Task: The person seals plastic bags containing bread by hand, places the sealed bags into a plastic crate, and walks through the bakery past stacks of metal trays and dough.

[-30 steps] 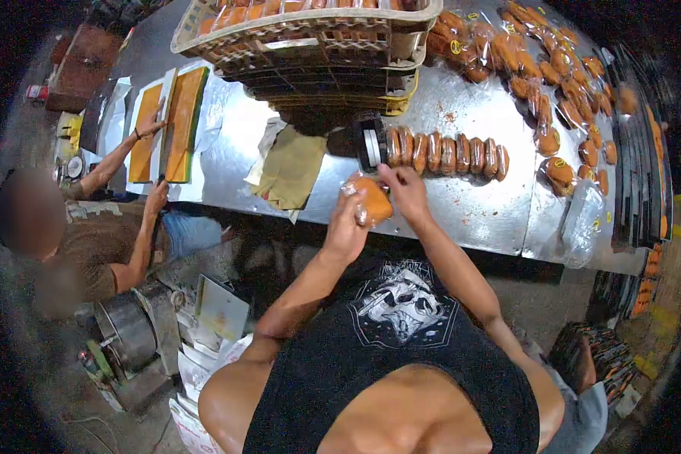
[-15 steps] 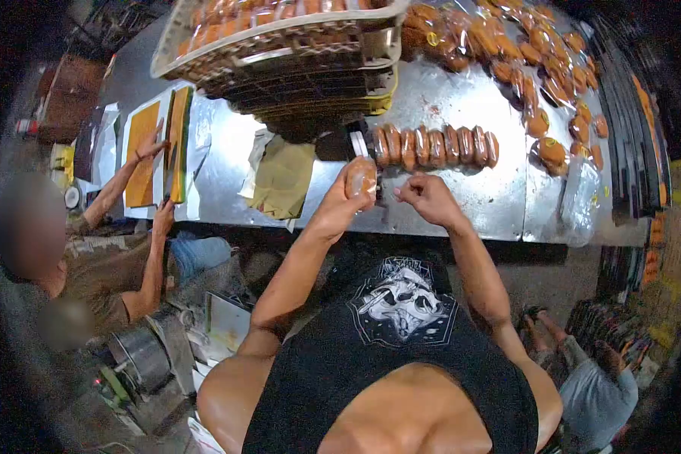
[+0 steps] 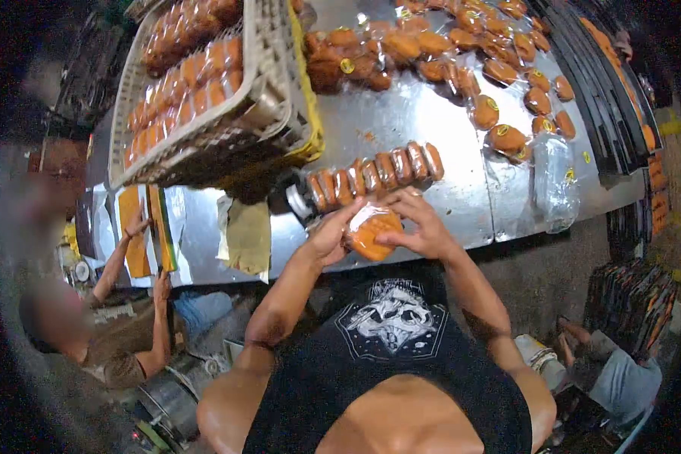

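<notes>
Between my two hands, just in front of the table's near edge, is an orange-brown bun in clear wrap (image 3: 374, 233). My left hand (image 3: 336, 233) grips its left side, and my right hand (image 3: 420, 231) holds its right side with the thumb on the top face. Right behind my hands stands a row of wrapped buns on edge (image 3: 378, 175). A dark device with a white roll (image 3: 296, 201) sits at the row's left end.
A crate of wrapped buns (image 3: 193, 130) is stacked at the back left. Many loose wrapped buns (image 3: 499, 72) and a clear plastic bag (image 3: 558, 185) lie to the right. Brown paper (image 3: 248, 236) is left of me. A co-worker's hand (image 3: 137, 225) touches an orange sheet.
My right hand has come over to the wrapped bun and now holds it too. The bun is turned with its broad face up. The view has shifted, bringing the crate more fully into sight.
</notes>
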`<state>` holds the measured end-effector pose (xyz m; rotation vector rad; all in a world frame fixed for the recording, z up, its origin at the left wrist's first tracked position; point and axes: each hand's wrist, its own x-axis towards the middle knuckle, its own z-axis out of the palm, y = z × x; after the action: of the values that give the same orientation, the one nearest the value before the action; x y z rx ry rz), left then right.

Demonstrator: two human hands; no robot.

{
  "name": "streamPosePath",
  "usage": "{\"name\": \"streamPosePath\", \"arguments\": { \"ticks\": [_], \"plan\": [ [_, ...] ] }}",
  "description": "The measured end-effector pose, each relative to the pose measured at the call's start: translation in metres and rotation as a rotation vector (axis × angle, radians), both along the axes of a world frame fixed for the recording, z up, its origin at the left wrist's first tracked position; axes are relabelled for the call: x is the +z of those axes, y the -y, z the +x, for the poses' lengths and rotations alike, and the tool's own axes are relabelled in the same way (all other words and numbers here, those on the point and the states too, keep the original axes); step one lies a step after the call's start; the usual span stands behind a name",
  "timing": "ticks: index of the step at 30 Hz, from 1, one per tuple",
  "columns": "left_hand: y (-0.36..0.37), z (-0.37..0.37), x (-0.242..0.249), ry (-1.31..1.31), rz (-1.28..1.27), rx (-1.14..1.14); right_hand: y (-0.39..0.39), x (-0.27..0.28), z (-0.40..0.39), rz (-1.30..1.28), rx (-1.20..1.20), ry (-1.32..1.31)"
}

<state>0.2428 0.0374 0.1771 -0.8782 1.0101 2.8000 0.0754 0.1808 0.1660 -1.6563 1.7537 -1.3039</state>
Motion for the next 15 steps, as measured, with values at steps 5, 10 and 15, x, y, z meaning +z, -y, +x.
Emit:
{"name": "streamPosePath", "arguments": {
  "ticks": [5, 10, 15],
  "plan": [
    [0.038, -0.114, -0.025, 0.04, -0.525, 0.083, 0.0, -0.059, -0.052, -0.194, -0.797, 0.102],
    [0.114, -0.273, -0.084, 0.28, -1.143, 0.357, -0.015, -0.136, -0.111, 0.039, -0.699, -0.174],
    [0.173, -0.354, -0.157, 0.272, -1.361, 0.882, -0.023, -0.121, -0.106, 0.114, -0.611, -0.035]
  ]
}}
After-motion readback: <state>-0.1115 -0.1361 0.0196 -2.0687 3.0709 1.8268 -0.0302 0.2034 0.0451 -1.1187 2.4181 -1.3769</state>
